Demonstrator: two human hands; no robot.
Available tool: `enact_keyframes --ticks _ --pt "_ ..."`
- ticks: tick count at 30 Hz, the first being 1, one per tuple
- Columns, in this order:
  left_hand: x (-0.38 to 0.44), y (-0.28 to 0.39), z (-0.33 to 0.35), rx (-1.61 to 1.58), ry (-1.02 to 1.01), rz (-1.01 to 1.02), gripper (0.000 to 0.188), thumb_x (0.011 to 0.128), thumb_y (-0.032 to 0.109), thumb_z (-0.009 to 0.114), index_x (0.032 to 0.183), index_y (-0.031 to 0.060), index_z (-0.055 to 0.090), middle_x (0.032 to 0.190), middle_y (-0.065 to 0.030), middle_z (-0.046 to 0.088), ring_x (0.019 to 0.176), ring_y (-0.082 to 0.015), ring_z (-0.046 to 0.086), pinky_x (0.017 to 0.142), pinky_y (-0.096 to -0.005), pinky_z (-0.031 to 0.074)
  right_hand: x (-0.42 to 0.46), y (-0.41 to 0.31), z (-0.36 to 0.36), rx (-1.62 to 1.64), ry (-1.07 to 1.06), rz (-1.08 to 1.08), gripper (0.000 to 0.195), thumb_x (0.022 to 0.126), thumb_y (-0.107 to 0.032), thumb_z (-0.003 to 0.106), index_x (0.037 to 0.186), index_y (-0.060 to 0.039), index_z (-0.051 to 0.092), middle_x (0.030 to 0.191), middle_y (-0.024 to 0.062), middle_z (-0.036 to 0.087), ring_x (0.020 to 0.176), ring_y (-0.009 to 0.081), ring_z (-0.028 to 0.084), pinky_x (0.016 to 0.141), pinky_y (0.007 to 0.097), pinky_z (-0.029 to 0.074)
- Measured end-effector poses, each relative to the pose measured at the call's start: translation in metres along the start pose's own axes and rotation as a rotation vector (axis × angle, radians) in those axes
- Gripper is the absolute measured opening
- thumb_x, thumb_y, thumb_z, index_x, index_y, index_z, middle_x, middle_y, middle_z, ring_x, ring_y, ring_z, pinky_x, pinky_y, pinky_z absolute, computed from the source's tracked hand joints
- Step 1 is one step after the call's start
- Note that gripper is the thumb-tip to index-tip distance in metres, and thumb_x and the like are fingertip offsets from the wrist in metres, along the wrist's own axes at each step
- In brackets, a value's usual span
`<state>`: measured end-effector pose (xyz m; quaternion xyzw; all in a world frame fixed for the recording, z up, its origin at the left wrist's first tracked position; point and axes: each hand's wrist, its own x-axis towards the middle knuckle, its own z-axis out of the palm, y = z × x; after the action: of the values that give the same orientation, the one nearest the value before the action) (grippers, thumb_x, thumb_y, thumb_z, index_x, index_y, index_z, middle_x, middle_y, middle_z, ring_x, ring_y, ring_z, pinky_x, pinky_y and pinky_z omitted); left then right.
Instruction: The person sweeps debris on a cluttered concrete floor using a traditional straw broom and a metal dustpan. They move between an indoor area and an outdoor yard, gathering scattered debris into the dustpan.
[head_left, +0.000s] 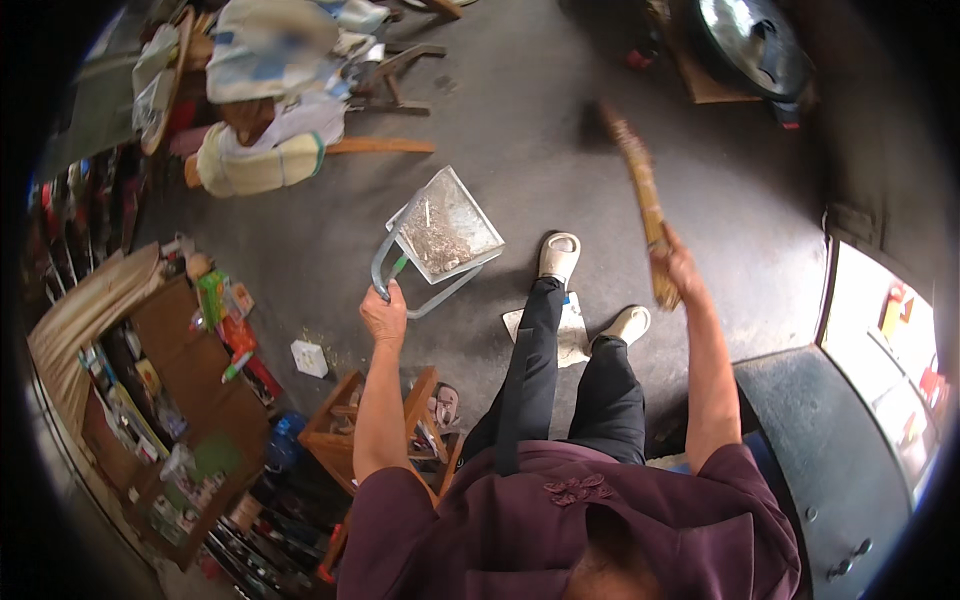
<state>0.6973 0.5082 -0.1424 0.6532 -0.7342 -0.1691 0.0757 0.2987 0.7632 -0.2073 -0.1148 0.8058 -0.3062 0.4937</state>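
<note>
My left hand (385, 310) grips the curved grey handle (381, 262) of a dustpan (480, 238). Dirt and fine debris (441, 234) lie in the pan, and a small green object (398, 265) shows beside the handle. Off to the right, my right hand (678, 264) is closed around a straw broom (640, 176). Its far end is blurred and points away from me over the dark floor. Between the two hands, my feet stand in pale slippers (559, 255).
A white box (309, 358) lies on the floor at left, near a wooden stool (337, 435). Cloth-draped wooden furniture (262, 161) stands far left. A cluttered brown cabinet (187, 352) fills the left side. A large lidded pan (754, 45) is far right, a dark metal door (817, 420) near right.
</note>
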Motion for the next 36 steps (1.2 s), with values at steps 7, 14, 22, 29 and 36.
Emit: enact_keyframes --ticks 7,14,22,29,36 --pt "-0.027 -0.064 0.029 -0.014 0.133 -0.196 0.035 0.077 0.029 0.060 0.071 -0.0048 0.060 0.064 -0.0220 0.059 0.062 -0.0380 0.058 0.058 -0.0432 0.043 0.053 0.046 0.108 -0.279 -0.069 -0.153 0.057 0.077 -0.020 0.058 0.128 -0.0042 0.039 0.073 0.0165 0.060 0.061 0.0256 0.056 0.057 0.0380 0.047" --pt "-0.033 -0.077 0.021 -0.074 0.128 -0.392 0.035 0.076 0.029 0.060 0.073 -0.0062 0.060 0.068 -0.0243 0.059 0.066 -0.0400 0.058 0.063 -0.0446 0.043 -0.085 0.054 0.201 -0.174 -0.672 0.078 0.075 0.070 -0.020 0.063 0.137 -0.0106 0.030 0.110 0.0267 0.055 0.105 0.0332 0.054 0.088 0.0363 0.042" --pt "-0.080 -0.114 0.000 -0.060 0.148 -0.477 0.033 0.076 0.027 0.060 0.070 -0.0056 0.058 0.066 -0.0247 0.058 0.065 -0.0410 0.058 0.061 -0.0450 0.044 -0.035 0.000 0.090 -0.266 -0.421 -0.047 0.070 0.071 -0.011 0.059 0.137 -0.0109 0.032 0.109 0.0161 0.058 0.093 0.0261 0.057 0.079 0.0322 0.046" --pt "-0.112 -0.144 0.004 -0.118 0.309 -0.695 0.039 0.077 0.032 0.060 0.068 -0.0061 0.058 0.064 -0.0260 0.057 0.063 -0.0418 0.058 0.059 -0.0457 0.044 0.031 -0.081 0.158 -0.400 -0.445 -0.100 0.064 0.071 -0.012 0.057 0.131 -0.0073 0.037 0.086 0.0147 0.060 0.074 0.0203 0.057 0.067 0.0331 0.047" --pt "-0.156 -0.164 0.013 -0.150 0.321 -0.984 0.039 0.076 0.032 0.059 0.066 -0.0059 0.059 0.064 -0.0255 0.057 0.064 -0.0418 0.057 0.061 -0.0447 0.044 -0.053 -0.046 0.249 -0.556 -0.911 -0.037 0.069 0.068 -0.012 0.060 0.133 -0.0090 0.037 0.095 0.0147 0.060 0.082 0.0204 0.058 0.073 0.0325 0.047"
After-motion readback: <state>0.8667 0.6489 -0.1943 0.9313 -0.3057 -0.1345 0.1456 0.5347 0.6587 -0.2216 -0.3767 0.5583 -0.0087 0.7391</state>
